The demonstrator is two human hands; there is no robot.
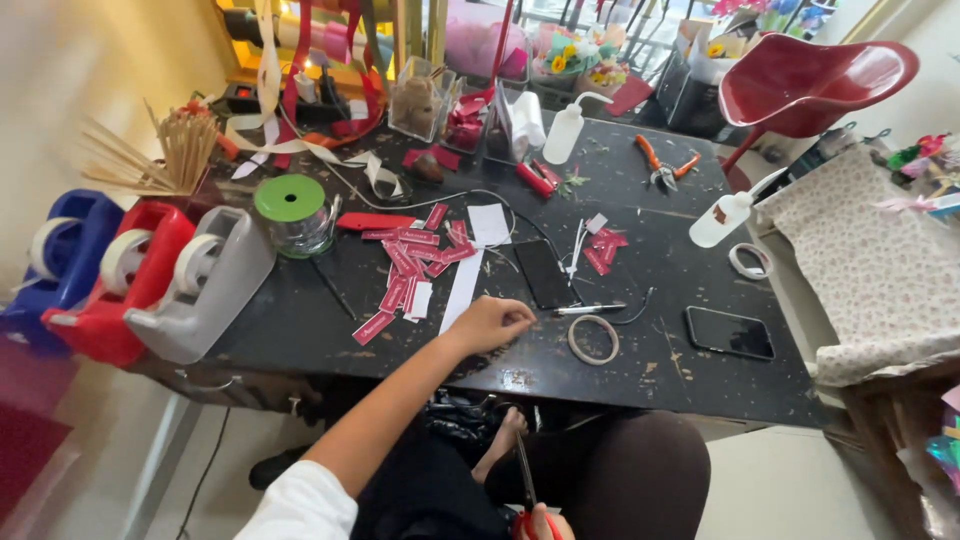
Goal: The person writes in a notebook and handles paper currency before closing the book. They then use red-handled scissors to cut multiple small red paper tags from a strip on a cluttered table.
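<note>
Near the black table's [300, 330] front edge, the left hand [490, 322] rests half-curled, pinching nothing visible, just beside red paper strips [415, 262] scattered flat. Below the table, the right hand [540, 524] grips red-handled scissors [524, 480]. Beyond the strips, a clear box [420, 100] holds twine

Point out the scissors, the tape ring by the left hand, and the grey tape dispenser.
scissors [524, 478]: head view, on the dark blades.
tape ring [593, 339]: head view, on its band's near edge.
grey tape dispenser [215, 290]: head view, on its side wall.
</note>
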